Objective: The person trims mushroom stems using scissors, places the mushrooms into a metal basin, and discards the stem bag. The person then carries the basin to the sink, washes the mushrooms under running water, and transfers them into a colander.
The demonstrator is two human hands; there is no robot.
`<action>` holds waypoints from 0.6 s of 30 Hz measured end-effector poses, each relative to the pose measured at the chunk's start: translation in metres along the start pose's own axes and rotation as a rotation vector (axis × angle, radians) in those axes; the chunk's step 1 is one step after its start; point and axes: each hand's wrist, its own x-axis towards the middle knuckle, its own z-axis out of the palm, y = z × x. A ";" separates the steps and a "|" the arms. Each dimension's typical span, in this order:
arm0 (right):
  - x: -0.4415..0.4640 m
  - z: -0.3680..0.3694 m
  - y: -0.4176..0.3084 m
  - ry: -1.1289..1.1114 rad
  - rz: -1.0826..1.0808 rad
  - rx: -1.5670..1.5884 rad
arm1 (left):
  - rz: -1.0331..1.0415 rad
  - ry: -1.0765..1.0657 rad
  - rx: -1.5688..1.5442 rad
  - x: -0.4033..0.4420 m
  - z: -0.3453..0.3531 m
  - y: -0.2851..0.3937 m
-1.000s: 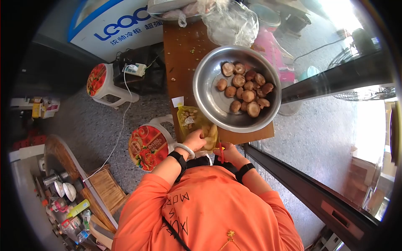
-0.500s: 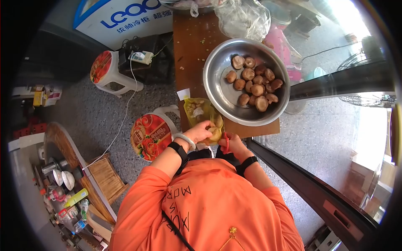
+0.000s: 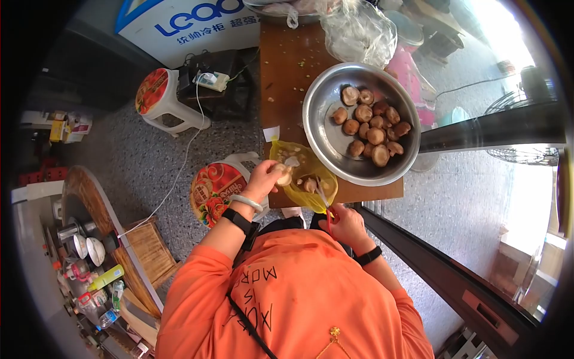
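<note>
Brown wooden table [image 3: 282, 84] with round silver metal bowl [image 3: 336, 140]; translucent yellow plastic bag [image 3: 301, 200] at the edge, seemingly for easy reach.
Right hand [image 3: 348, 225] grips red-handled metal scissors [image 3: 328, 215] over the bag; left hand [image 3: 262, 182] pinches a round pale mushroom [image 3: 284, 176] at its side, presumably for steadiness.

Blue on the freezer [image 3: 152, 43], 统帅冷柜 超强 sits under clipped Latin letters, and there's MORE, then IS, on the shirt [image 3: 317, 281]!

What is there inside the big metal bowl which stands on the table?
The metal bowl holds brown mushrooms, mostly gathered toward its right side, with some bare bottom showing at left. What lies beneath the clustered mushrooms is covered and cannot be seen.
</note>
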 end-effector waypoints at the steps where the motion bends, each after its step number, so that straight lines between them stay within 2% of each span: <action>1: -0.001 -0.004 -0.006 -0.001 -0.002 -0.002 | 0.015 -0.042 0.007 -0.004 -0.001 0.002; 3: -0.002 -0.010 -0.018 -0.125 -0.046 -0.002 | 0.011 -0.063 0.002 -0.010 0.003 0.000; 4: 0.001 -0.010 -0.023 -0.189 0.007 0.033 | 0.006 -0.084 -0.001 -0.012 0.006 -0.001; 7: 0.014 0.002 -0.022 -0.241 0.018 0.118 | 0.016 -0.099 0.102 -0.016 0.017 -0.005; 9: 0.023 0.006 -0.025 -0.252 0.014 0.171 | -0.018 -0.086 0.139 -0.020 0.022 -0.003; 11: 0.026 0.011 -0.026 -0.261 0.014 0.226 | 0.140 0.004 0.309 -0.019 0.026 -0.008; 16: 0.025 0.018 -0.030 -0.177 -0.060 0.244 | 0.133 0.039 0.414 -0.014 0.028 -0.012; 18: 0.027 0.022 -0.026 -0.199 -0.052 0.244 | 0.052 0.051 0.357 -0.015 0.030 -0.005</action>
